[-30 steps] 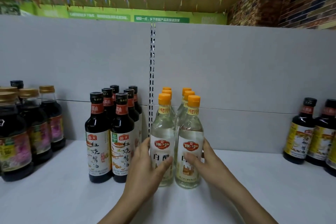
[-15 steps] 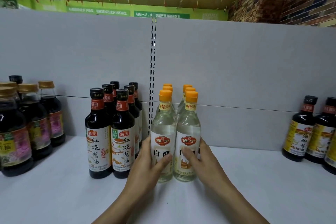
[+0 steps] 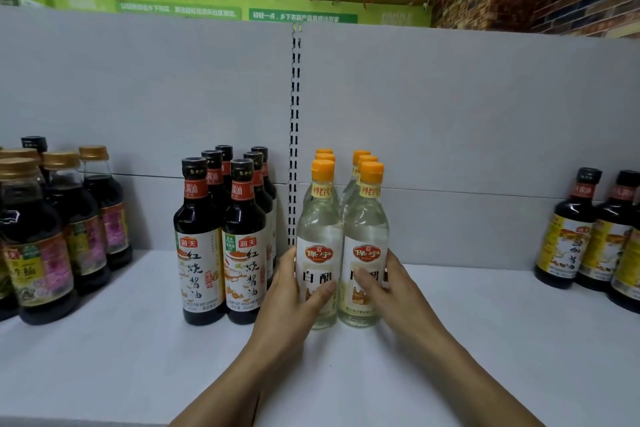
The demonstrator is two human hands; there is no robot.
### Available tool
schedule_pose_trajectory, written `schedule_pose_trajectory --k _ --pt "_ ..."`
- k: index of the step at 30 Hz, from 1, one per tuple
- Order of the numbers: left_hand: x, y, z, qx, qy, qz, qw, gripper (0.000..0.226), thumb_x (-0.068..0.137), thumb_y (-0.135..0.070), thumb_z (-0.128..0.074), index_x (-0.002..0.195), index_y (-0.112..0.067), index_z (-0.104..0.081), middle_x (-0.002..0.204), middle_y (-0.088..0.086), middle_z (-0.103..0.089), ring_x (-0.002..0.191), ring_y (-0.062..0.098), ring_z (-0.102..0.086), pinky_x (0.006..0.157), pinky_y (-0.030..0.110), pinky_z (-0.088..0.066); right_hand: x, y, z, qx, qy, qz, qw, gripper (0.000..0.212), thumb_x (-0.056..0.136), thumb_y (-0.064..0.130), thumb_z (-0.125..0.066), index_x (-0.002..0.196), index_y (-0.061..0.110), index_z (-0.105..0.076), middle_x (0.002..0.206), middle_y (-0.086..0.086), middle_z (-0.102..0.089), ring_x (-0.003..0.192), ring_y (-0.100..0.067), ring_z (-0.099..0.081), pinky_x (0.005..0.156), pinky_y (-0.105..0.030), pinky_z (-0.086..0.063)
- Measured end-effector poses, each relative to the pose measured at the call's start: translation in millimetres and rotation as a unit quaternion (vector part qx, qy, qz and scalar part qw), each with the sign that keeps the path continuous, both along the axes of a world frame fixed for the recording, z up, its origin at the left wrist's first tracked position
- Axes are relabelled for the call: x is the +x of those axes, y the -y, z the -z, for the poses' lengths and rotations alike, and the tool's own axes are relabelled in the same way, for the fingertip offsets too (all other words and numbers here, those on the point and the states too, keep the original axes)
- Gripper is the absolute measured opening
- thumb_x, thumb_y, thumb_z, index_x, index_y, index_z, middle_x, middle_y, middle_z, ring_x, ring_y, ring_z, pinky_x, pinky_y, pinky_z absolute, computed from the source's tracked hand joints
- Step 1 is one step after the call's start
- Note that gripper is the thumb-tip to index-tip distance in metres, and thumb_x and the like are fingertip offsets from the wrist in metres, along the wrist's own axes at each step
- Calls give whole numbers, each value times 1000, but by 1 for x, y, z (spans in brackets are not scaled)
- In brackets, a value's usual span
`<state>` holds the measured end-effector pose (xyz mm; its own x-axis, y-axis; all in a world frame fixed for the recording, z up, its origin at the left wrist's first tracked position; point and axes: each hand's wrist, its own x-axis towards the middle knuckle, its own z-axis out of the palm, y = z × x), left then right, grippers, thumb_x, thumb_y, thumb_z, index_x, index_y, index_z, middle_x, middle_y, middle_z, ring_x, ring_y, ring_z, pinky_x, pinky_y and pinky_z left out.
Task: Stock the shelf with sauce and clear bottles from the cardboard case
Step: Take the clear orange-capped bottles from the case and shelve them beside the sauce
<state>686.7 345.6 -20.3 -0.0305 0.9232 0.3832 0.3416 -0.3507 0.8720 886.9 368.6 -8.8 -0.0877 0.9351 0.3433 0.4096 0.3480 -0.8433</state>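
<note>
Two rows of clear bottles with orange caps stand upright in the middle of the white shelf [image 3: 485, 340]. My left hand [image 3: 291, 302] grips the front left clear bottle [image 3: 317, 236] by its label. My right hand [image 3: 388, 291] grips the front right clear bottle [image 3: 365, 236] the same way. The two front bottles touch each other. Just to their left stand two rows of dark sauce bottles [image 3: 221, 239] with white labels, also upright. The cardboard case is out of view.
Larger dark bottles with gold caps [image 3: 52, 229] stand at the left end of the shelf. Dark bottles with yellow labels [image 3: 588, 236] stand at the right end. A grey back panel with a slotted upright [image 3: 295, 135] closes the shelf behind. Bare shelf lies between the clear bottles and the right group.
Both hands have slid the two front clear bottles back against the rows behind and closer together. The grips are unchanged.
</note>
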Motion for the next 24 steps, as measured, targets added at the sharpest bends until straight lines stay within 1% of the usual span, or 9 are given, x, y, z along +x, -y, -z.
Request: schedule_pose_trajectory --k 2,4,6,8,10,14,19,22,24 --pt "-3 0 -1 -5 -10 12 1000 64 89 -39 -76 137 -51 -37 132 -24 -59 123 0 -60 105 42 -55 0 3 -3 -5 12 2 1000 71 80 74 -57 143 46 -41 138 19 -59 128 -7 -58 106 -40 -52" --pt "-7 -2 -2 -6 -19 24 999 65 89 -38 -76 140 -49 -36 134 -25 -57 125 0 -58 107 43 -53 0 6 -4 -9 20 8 1000 57 91 60 -61 142 46 -42 139 18 -59 128 -7 -58 105 -36 -51" --pt "-10 -1 -4 -7 -23 35 999 71 87 -43 -76 145 -46 -35 139 -23 -56 130 1 -55 110 44 -51 -1 8 -5 -12 23 16 1000 48 97 50 -61 141 46 -42 138 18 -59 128 -6 -58 106 -35 -51" --pt "-14 -1 -6 -10 -19 45 999 83 80 -54 -73 151 -47 -30 144 -20 -54 133 3 -54 110 45 -50 -3 10 -8 -13 28 22 999 44 98 48 -60 138 48 -41 137 19 -59 127 -6 -58 106 -34 -50" --pt "-16 -2 -7 -12 -19 55 998 88 78 -57 -72 152 -50 -25 145 -20 -54 133 4 -55 109 46 -51 -5 13 -10 -21 30 26 999 43 99 45 -60 136 49 -39 136 18 -59 124 -6 -59 101 -28 -50" --pt "-20 -1 -9 0 -26 82 996 80 89 -40 -74 152 -51 -26 142 -23 -56 132 -1 -54 108 44 -53 -8 17 -10 -25 32 42 998 50 99 41 -61 142 45 -37 134 18 -59 117 -2 -61 90 -17 -48" --pt "-23 4 -11 5 -25 96 995 80 93 -35 -73 153 -51 -22 141 -25 -55 130 -5 -53 109 41 -52 -12 21 -11 -37 35 54 997 45 99 36 -62 132 51 -35 120 33 -57 96 23 -59 72 -1 -48" --pt "-27 10 -14 12 -29 107 994 80 94 -37 -71 152 -57 -19 140 -32 -52 128 -11 -52 109 40 -52 -14 23 -12 -31 37 61 997 42 100 33 -63 127 52 -37 118 36 -56 93 32 -56 71 1 -47" --pt "-31 15 -18 12 -32 111 993 78 94 -40 -71 145 -67 -18 135 -41 -49 127 -14 -49 111 36 -50 -16 27 -16 -31 44 64 997 44 100 30 -63 127 52 -36 118 35 -56 92 32 -55 71 1 -47"
